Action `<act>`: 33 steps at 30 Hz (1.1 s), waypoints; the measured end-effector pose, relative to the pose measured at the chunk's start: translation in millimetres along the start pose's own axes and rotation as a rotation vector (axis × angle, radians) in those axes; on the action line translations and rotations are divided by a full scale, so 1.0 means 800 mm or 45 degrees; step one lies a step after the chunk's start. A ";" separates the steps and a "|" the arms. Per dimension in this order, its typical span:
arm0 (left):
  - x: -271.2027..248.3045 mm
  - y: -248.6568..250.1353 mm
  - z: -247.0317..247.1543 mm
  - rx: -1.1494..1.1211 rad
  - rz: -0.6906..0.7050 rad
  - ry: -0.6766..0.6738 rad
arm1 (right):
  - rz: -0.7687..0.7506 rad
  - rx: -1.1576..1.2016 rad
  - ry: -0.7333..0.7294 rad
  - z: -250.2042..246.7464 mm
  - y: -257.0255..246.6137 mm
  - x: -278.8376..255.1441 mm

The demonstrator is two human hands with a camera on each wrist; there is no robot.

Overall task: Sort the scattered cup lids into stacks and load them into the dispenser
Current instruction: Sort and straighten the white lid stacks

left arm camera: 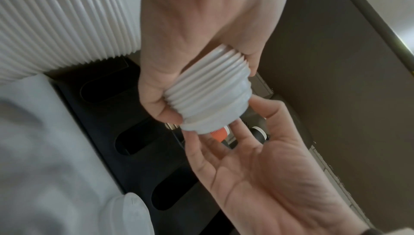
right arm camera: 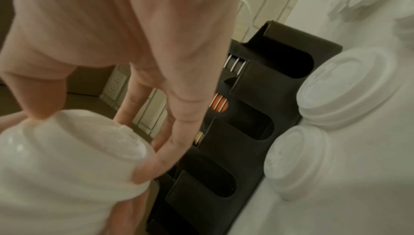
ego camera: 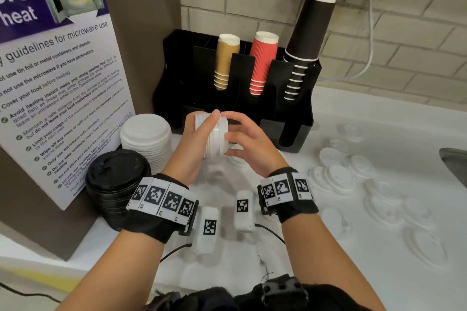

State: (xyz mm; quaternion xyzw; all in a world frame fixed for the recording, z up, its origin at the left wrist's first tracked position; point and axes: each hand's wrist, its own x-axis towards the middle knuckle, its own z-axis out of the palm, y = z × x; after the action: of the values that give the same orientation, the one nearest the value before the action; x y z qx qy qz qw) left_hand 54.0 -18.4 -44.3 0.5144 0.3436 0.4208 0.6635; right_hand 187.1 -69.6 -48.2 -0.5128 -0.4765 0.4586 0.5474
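Above the tabletop, before the dispenser:
Left hand: fingers curled round the small lid stack, held sideways.
Right hand: fingers nearly straight, tips touching the stack's end (palm open).
Left wrist view only: stack's ribbed side.
Head view only: scattered lids at right.

L hand fingers curled, gripping lid stack held sideways. R hand fingers straight, tips touching stack end. Both forearms extended fwd, wrists w/ marker bands.
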 end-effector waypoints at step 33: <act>-0.006 -0.016 -0.006 0.013 -0.013 0.063 | 0.637 -1.874 -0.248 -0.014 0.028 0.066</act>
State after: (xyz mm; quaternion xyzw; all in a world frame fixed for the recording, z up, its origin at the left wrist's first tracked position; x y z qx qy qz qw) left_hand 50.5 -22.3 -57.6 0.5055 0.3647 0.4281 0.6543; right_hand 204.3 -17.2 -68.2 -0.7933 -0.5742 0.1774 -0.0971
